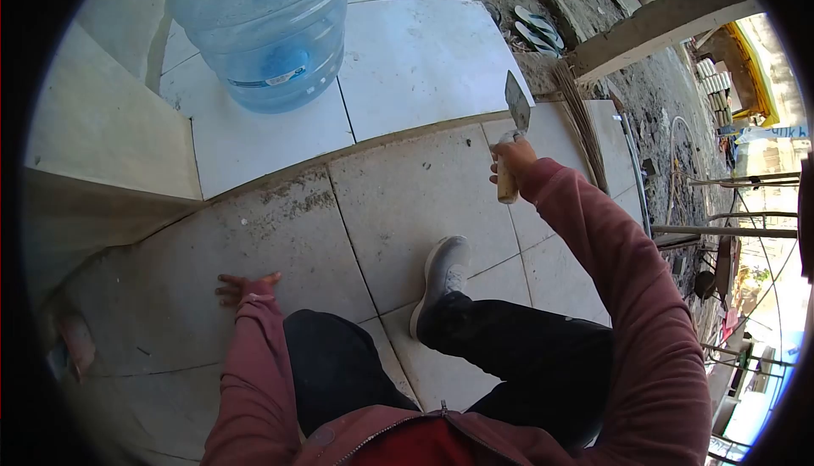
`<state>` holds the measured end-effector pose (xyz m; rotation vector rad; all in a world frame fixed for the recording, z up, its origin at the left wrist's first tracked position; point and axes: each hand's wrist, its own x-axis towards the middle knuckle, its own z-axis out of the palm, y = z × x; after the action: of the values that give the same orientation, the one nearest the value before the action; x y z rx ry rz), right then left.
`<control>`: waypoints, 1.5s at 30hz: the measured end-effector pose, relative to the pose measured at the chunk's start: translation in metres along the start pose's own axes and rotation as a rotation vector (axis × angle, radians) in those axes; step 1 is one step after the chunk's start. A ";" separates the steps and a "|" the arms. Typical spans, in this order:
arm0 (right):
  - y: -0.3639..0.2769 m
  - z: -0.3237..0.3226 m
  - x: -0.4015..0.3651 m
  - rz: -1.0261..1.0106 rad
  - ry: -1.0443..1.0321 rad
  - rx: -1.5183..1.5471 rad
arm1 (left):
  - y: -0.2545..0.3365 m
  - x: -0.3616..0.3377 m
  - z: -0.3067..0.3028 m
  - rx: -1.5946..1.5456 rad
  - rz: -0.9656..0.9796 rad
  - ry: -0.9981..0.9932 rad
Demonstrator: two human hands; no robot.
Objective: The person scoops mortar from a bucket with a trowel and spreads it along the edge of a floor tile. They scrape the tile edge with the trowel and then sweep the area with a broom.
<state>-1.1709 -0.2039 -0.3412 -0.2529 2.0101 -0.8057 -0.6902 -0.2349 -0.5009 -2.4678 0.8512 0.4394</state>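
My right hand (517,159) is wrapped round the handle of a trowel (517,108) and holds it out ahead, close to the step edge. The trowel has a pointed metal blade, directed away from me, and a pale, light brown handle. My left hand (244,288) is down at the tiled floor (271,237), fingers spread, seemingly resting on a tile; its palm is hidden. Nothing shows in that hand. Beyond both hands, a large blue water jug (271,50) stands on the raised white-tiled step (415,59).
A bundle of thin sticks (582,127) leans by the step's right end, near a concrete beam (661,25). Slippers (538,29) lie on the dirt beyond. A pale wall block (110,118) rises at left. My shoe (443,275) is planted on the floor.
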 end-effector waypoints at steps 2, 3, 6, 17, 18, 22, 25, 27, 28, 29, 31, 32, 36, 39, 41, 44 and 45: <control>0.009 0.044 0.016 -0.069 -0.025 0.348 | -0.004 0.000 0.000 0.033 -0.011 -0.040; 0.013 0.084 0.006 -0.104 0.108 0.476 | 0.001 0.004 -0.005 0.048 -0.017 -0.064; 0.049 0.210 -0.005 -0.173 0.122 0.834 | -0.001 0.015 0.001 0.080 0.011 -0.076; 0.051 0.391 -0.033 -0.268 0.477 0.588 | -0.011 0.035 0.025 0.180 0.048 0.048; 0.041 0.373 -0.021 -0.270 0.482 0.590 | -0.009 0.024 0.009 0.102 0.100 -0.061; 0.051 0.337 0.016 -0.097 0.372 0.691 | -0.019 0.032 0.031 0.072 0.126 -0.021; 0.056 0.361 0.004 -0.144 0.395 0.612 | -0.014 0.043 0.033 0.039 0.149 0.057; 0.062 0.370 0.004 -0.220 0.418 0.585 | -0.012 0.044 0.032 0.074 0.088 -0.014; 0.065 0.358 0.026 -0.223 0.463 0.564 | -0.014 0.041 0.029 0.092 0.079 -0.006; 0.038 0.313 0.020 -0.129 0.333 0.797 | -0.014 0.034 0.025 0.066 0.117 0.007; 0.049 0.297 0.045 -0.263 0.399 0.748 | -0.019 0.029 0.025 0.057 0.140 0.014; 0.047 0.293 0.039 -0.232 0.342 0.772 | -0.018 0.028 0.025 0.044 0.139 0.022; 0.061 0.355 0.012 -0.383 0.507 0.646 | -0.011 0.041 0.032 0.095 0.095 0.025; 0.069 0.324 0.036 -0.433 0.528 0.516 | -0.020 0.045 0.036 0.040 0.161 0.048; 0.066 0.291 0.047 -0.330 0.411 0.598 | -0.017 0.041 0.030 0.069 0.138 0.051; 0.072 0.312 0.035 -0.326 0.405 0.611 | -0.018 0.039 0.031 0.059 0.146 0.040; 0.071 0.348 0.010 -0.472 0.565 0.467 | -0.016 0.041 0.033 0.032 0.145 0.036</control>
<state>-0.8802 -0.3079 -0.5179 -0.2476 2.2200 -1.7755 -0.6538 -0.2262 -0.5409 -2.4004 1.0484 0.4290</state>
